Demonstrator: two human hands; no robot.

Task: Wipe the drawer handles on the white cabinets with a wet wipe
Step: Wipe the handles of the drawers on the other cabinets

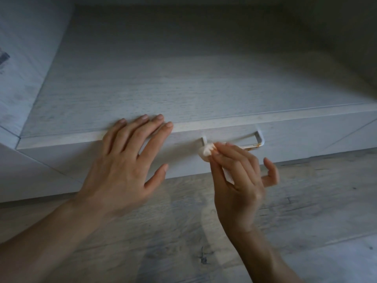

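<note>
I look down on a low white cabinet with a drawer front below its top edge. A white bar handle sticks out of the drawer front and has a rusty brown stain near its right corner. My right hand pinches a bunched white wet wipe against the left end of the handle. My left hand lies flat with straight fingers on the cabinet's top front edge, to the left of the handle.
Grey wood-look floor runs under the cabinet and my arms. A pale wall panel stands at the left. The far right corner is dark.
</note>
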